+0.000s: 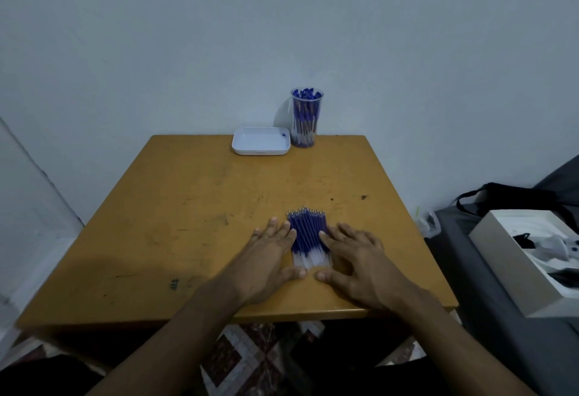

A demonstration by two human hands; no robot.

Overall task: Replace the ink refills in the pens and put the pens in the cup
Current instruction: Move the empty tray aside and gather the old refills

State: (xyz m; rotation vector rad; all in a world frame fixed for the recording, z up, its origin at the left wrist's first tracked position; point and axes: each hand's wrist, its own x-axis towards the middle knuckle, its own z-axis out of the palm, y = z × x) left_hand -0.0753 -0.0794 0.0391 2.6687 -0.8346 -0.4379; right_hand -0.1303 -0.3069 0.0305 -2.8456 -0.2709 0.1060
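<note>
A flat bundle of several blue ink refills [308, 232] lies on the orange-brown table [188, 223], tips pointing away from me. My left hand [271, 257] lies flat against the bundle's left side, fingers straight. My right hand [354, 257] lies flat against its right side, fingertips touching the refills. A clear plastic cup [305, 120] filled with several blue-capped pens stands at the table's far edge by the wall.
A white rectangular tray [260, 141] sits just left of the cup at the far edge. To the right of the table are an open white box [513, 257] and a dark bag [513, 195] on a grey surface. A wall stands close behind the table.
</note>
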